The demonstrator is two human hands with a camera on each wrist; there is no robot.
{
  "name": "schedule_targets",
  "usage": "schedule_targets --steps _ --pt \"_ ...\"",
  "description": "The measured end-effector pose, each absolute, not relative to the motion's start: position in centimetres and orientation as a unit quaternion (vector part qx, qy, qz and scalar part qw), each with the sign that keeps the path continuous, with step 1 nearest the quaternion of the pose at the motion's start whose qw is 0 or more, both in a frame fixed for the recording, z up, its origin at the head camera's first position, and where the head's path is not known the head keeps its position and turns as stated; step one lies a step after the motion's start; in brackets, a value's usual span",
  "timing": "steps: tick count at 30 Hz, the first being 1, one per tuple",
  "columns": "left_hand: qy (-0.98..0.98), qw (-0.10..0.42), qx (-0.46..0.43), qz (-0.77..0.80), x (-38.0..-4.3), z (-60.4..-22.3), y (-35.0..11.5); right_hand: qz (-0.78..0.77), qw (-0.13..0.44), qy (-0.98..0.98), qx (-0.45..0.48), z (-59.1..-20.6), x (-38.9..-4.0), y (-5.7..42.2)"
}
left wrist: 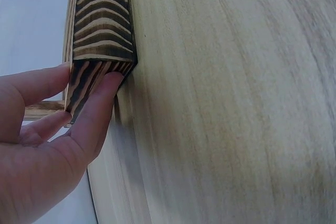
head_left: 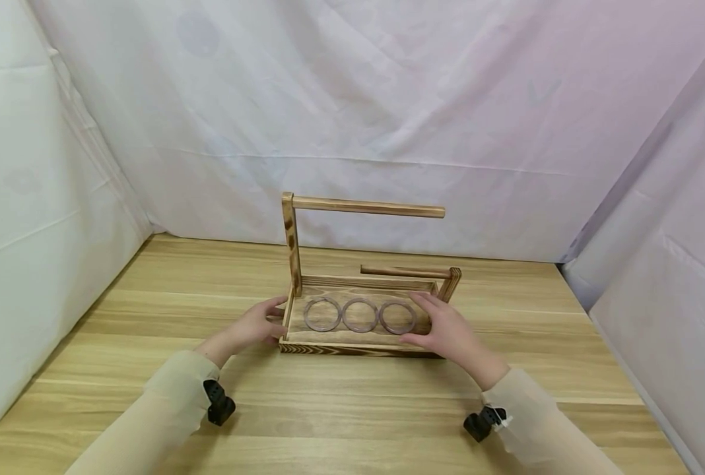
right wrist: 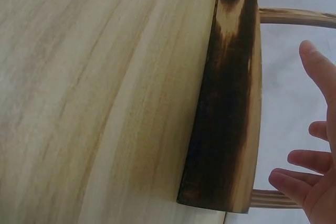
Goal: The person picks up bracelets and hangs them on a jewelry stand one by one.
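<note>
Head camera: worn on my head, faces forward and down, widest and farthest off; frames the table (head_left: 340, 409), tray (head_left: 358, 350), my left hand (head_left: 256, 323) and right hand (head_left: 445, 330). Left wrist camera: close in, tipped sideways, facing the tray's near left corner. Right wrist camera: likewise close and tipped, facing its near right end. Tray front shared by all three.

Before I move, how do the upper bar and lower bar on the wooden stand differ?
The upper bar looks longer than the lower bar in the head view. The upper bar joins the tall left post, its free end pointing right; the lower bar joins the shorter right post, its free end pointing left. Both are brown wood.
</note>
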State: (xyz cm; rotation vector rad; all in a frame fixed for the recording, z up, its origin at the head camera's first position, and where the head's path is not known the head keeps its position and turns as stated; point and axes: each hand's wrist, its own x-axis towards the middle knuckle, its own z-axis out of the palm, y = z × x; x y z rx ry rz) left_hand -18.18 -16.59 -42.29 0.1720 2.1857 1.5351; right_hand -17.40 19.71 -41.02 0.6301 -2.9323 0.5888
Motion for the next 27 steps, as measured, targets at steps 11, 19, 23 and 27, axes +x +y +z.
schedule_targets --steps 11,19,23,27 --pt "0.794 0.233 0.06 0.558 -18.2 -42.1 -16.5 0.189 0.031 -0.961 0.2 -42.0 -18.3 19.1" --pt "0.794 0.231 0.061 0.559 -18.1 -42.2 -16.5 0.174 0.022 -0.962 0.21 -42.6 -19.0 18.8" --pt "0.795 0.23 0.062 0.558 -18.1 -42.1 -16.5 0.17 0.023 -0.962 0.212 -43.0 -19.3 18.6" --pt "0.797 0.229 0.063 0.555 -18.1 -42.0 -16.5 0.17 0.015 -0.963 0.209 -43.2 -19.6 18.3"
